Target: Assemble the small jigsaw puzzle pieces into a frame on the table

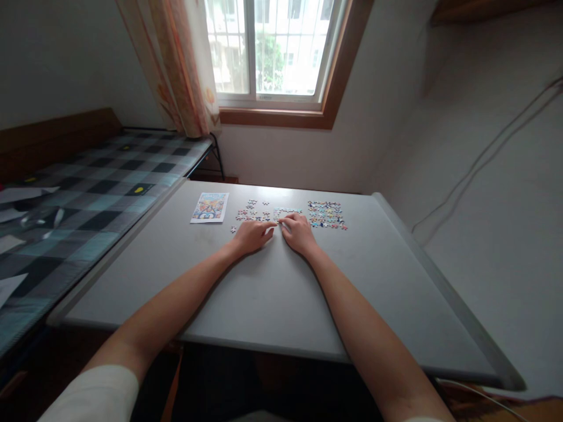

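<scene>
My left hand [254,235] rests on the grey-white table [259,299]. Its index finger reaches towards the lower edge of a partly joined jigsaw puzzle [288,210], and its thumb stands apart. Facing it, my right hand [299,232] covers part of that puzzle. The right thumb and index tips come close together at a small jigsaw puzzle piece [277,222], beside the left fingertip. Loose puzzle pieces [254,215] lie beyond my left hand, with a single piece [233,230] near its wrist. More pieces [325,214] sit in rows right of my right hand.
A colourful picture sheet [210,208] lies at the table's far left. Left of the table is a bed with a checked cover [132,155], holding papers. A window [272,53] with a patterned curtain [180,64] is ahead; a cable [475,164] hangs along the right wall.
</scene>
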The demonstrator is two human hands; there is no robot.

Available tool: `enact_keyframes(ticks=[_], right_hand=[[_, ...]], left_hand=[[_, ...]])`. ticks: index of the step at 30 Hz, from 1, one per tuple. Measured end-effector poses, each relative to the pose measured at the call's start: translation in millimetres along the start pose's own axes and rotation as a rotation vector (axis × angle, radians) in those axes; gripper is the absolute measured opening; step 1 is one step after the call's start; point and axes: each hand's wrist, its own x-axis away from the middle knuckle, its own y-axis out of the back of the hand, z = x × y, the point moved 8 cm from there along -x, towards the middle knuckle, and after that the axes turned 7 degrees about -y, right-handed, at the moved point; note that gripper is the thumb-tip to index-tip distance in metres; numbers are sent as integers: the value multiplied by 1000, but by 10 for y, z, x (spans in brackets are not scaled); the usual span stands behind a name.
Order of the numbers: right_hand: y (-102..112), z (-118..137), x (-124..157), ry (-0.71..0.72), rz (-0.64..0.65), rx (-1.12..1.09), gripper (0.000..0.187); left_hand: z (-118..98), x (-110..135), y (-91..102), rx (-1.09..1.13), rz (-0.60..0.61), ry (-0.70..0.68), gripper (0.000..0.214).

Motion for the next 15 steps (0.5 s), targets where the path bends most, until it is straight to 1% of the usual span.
enact_keyframes(ticks=[2,4,5,6,8,10,12,15], right_hand=[[0,-4,-1,1,-5,-2,27],[-2,-8,-3,2,-9,-7,27],[-3,-9,-3,4,-11,-10,27],[-3,-9,-2,7,-13,-13,27],[-5,-9,0,11,-15,-17,27],[-5,-9,1,12,-15,-19,27],[-6,-11,0,11,-15,-20,27],[-8,-13,-5,13,-16,-21,27]], left_hand=[[160,-1,143,-15,-143,81,31],[323,16,292,-45,-272,123,31],[416,30,348,-70,-314,153,29],[515,45,380,-95,-329,191,28],[718,85,401,-129,-333,297,29],[876,121,375,-141,-314,386,31],[979,140,319,-136,-280,447,31],[1064,137,242,-116,-227,494,28]])
